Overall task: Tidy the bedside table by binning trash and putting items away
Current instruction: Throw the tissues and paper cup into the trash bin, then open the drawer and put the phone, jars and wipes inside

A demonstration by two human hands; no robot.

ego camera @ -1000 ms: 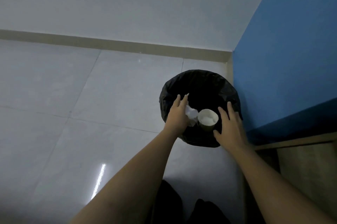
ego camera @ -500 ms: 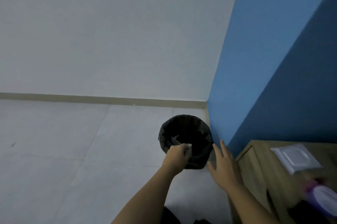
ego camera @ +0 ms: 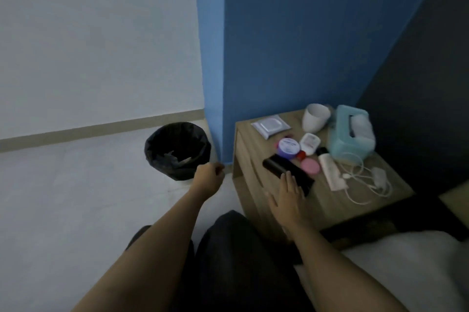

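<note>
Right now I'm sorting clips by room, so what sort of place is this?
Most likely a bedroom: a wooden bedside table cluttered with a tissue box and charger cable, white bedding beside it, and a lined bin on the floor.

Black bin (ego camera: 177,150), blue wall (ego camera: 291,40), teal tissue box (ego camera: 351,131), pink lid (ego camera: 310,166), purple jar (ego camera: 287,147).
</note>
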